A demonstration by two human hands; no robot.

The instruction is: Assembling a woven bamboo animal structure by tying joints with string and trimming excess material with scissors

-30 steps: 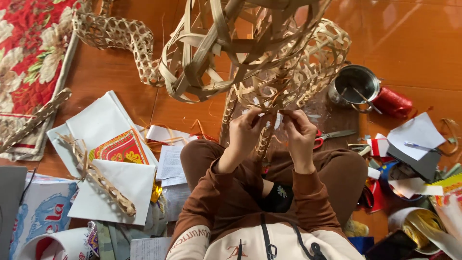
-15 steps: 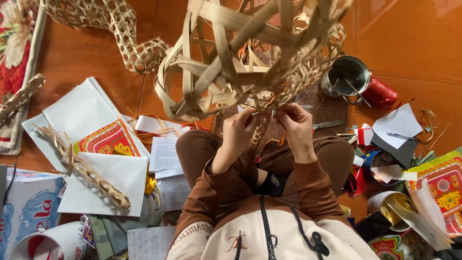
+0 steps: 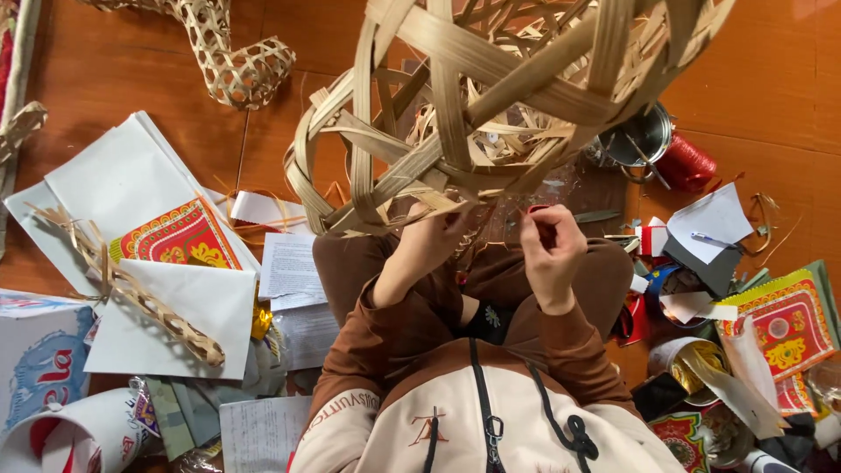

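Observation:
A large open-weave frame of flat bamboo strips [image 3: 473,96] hangs over my lap, filling the top middle of the view. My left hand [image 3: 431,238] is raised to its lower edge, fingers closed on a bamboo strip there. My right hand [image 3: 550,245] is just right of it, fingers pinched on something thin and reddish; what exactly it is I cannot tell. Both arms wear brown sleeves. I sit cross-legged on a reddish wooden floor [image 3: 114,88].
White paper sheets [image 3: 131,184], a red-and-gold printed sheet [image 3: 180,236] and a woven bamboo piece [image 3: 149,302] lie at the left. A woven bamboo tube [image 3: 236,66] lies at the top left. A metal pot [image 3: 644,140], red thread spool [image 3: 688,162] and paper scraps crowd the right.
The view has moved closer under the bamboo frame, which now looms larger. My hands have stayed together at its lower edge, the right one drawing slightly apart from the left.

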